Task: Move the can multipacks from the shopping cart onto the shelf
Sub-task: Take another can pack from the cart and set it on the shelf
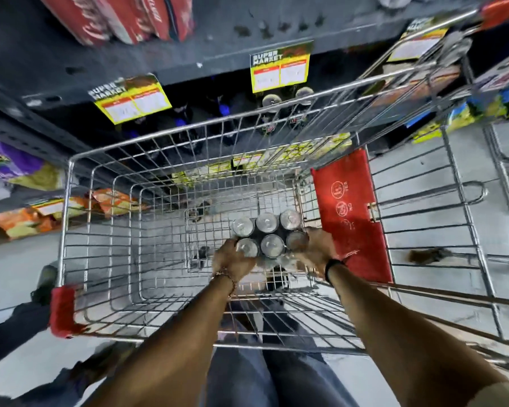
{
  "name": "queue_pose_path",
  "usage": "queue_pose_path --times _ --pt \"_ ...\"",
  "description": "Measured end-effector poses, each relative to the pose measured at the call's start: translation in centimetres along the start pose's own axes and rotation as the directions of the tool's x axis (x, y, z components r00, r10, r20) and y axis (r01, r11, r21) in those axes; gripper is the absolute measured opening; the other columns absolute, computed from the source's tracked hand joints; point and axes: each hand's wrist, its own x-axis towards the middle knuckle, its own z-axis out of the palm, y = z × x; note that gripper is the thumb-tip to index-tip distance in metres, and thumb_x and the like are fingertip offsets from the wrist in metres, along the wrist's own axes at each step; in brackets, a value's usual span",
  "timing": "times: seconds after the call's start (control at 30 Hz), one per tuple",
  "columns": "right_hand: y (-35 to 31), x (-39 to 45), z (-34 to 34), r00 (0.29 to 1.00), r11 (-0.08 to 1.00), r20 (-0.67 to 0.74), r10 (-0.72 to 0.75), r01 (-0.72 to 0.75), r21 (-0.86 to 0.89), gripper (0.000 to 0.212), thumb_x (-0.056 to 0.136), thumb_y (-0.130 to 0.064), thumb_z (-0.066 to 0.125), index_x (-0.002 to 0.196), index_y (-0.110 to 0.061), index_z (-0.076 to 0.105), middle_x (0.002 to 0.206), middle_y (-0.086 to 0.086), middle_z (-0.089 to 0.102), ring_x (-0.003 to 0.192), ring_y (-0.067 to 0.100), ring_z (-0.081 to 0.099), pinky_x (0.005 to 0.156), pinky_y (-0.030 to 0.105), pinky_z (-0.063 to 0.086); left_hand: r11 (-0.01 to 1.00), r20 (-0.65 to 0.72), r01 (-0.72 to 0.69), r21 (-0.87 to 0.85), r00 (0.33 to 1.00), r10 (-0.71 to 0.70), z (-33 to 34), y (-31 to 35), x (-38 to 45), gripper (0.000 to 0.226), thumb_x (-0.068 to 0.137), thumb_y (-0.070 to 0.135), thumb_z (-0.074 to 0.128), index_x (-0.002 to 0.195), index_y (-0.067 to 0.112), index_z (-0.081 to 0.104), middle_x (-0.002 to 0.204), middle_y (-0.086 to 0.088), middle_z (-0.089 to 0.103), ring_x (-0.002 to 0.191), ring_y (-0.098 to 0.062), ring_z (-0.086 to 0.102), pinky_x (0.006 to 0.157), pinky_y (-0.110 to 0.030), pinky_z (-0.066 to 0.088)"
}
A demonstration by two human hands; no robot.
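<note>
Both hands reach into the shopping cart (pixel 71 183), the left hand (pixel 232 259) and right hand (pixel 315 248) gripping opposite ends of the six-can multipack (pixel 266 235), likely to balance its weight for lifting to the shelf (pixel 171 69).

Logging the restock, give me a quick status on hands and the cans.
Both hands, left and right, gripping the six-pack. Pack low in the cart. Nothing else in the basket.
</note>
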Motion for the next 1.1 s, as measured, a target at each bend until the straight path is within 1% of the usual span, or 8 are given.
queue_pose_path --times 0.1,0.3,0.43,0.53,0.67,0.8,0.9,1.1 --pt "-1.6 -2.3 -2.4 0.996 0.99 -0.025 -0.083 0.079 -0.115 0.057 0.059 -0.044 0.084 0.106 -0.017 0.066 0.104 0.005 0.074 0.093 0.016 0.069 0.08 0.031 0.06 0.996 0.021 -0.078 0.05 0.997 0.077 -2.8 2.0 -1.4 0.084 0.049 0.031 0.088 0.12 0.006 0.052 0.108 -0.013 0.068 0.078 -0.015 0.063 0.065 -0.022 0.056" --pt "-5.8 -7.8 -8.7 0.967 0.986 -0.2 -0.154 0.137 -0.095 0.057 0.054 -0.062 0.077 0.087 -0.016 0.071 0.079 -0.008 0.071 0.065 0.008 0.061 0.048 0.018 0.048 0.916 -0.035 -0.317 0.248 0.941 0.336 -9.5 8.9 -5.4 0.054 0.049 0.048 0.083 0.092 0.021 0.066 0.087 0.0 0.072 0.081 -0.018 0.066 0.075 -0.032 0.058" --pt "-9.4 -11.1 -14.1 0.916 0.975 -0.337 -0.216 0.186 -0.119 0.062 0.051 -0.069 0.073 0.087 -0.018 0.073 0.079 0.003 0.073 0.074 0.02 0.068 0.056 0.022 0.043 0.806 -0.077 -0.48 0.347 0.841 0.535 -13.7 14.9 -8.7 0.037 0.047 0.06 0.079 0.056 0.028 0.061 0.053 0.017 0.058 0.053 0.001 0.053 0.041 -0.01 0.036" --pt "-12.2 -13.0 -18.1 0.838 0.962 -0.473 -0.273 0.24 -0.129 0.061 0.046 -0.066 0.074 0.084 -0.018 0.074 0.084 0.009 0.076 0.086 0.027 0.07 0.06 0.023 0.042 0.745 -0.101 -0.566 0.354 0.768 0.632 -16.3 19.4 -11.5 0.04 0.049 0.059 0.078 0.044 0.029 0.052 0.043 0.02 0.046 0.046 0.005 0.043 0.035 -0.013 0.03" --pt "-15.8 -13.8 -23.7 0.75 0.928 -0.549 -0.37 0.333 -0.17 0.057 0.049 -0.065 0.075 0.058 -0.011 0.059 0.07 0.016 0.069 0.077 0.031 0.068 0.058 0.03 0.041 0.706 -0.147 -0.637 0.309 0.701 0.698 -18.8 24.9 -12.9 0.044 0.051 0.056 0.08 0.038 0.026 0.05 0.036 0.016 0.042 0.043 0.003 0.041 0.034 -0.014 0.025" --pt "-19.6 -12.4 -28.2 0.722 0.903 -0.564 -0.401 0.416 -0.109 0.06 0.046 -0.061 0.077 0.048 -0.01 0.047 0.044 0.001 0.046 0.047 0.017 0.053 0.041 0.028 0.033 0.713 -0.212 -0.65 0.262 0.682 0.7 -20.3 30.1 -12.6 0.05 0.05 0.053 0.082 0.04 0.022 0.044 0.04 0.017 0.044 0.043 0.001 0.042 0.032 -0.013 0.029" --pt "-22.2 -10.0 -31.0 0.738 0.897 -0.55 -0.391 0.44 -0.048 0.054 0.045 -0.053 0.082 0.049 -0.014 0.045 0.043 -0.007 0.041 0.044 0.008 0.041 0.039 0.025 0.031 0.73 -0.224 -0.649 0.213 0.695 0.683 -20.6 33.7 -11.1 0.04 0.05 0.05 0.083 0.047 0.026 0.052 0.047 0.021 0.05 0.048 0.007 0.044 0.036 -0.006 0.033" --pt "-26.2 -4.8 -34.3 0.732 0.877 -0.509 -0.453 0.47 -0.103 0.051 0.051 -0.043 0.084 0.047 -0.019 0.039 0.047 -0.009 0.04 0.045 0.004 0.038 0.039 0.024 0.027 0.793 -0.26 -0.589 0.158 0.75 0.608 -20.3 38.1 -6.8 0.045 0.045 0.054 0.083 0.066 0.019 0.064 0.067 0.005 0.064 0.065 -0.013 0.058 0.059 -0.024 0.043"
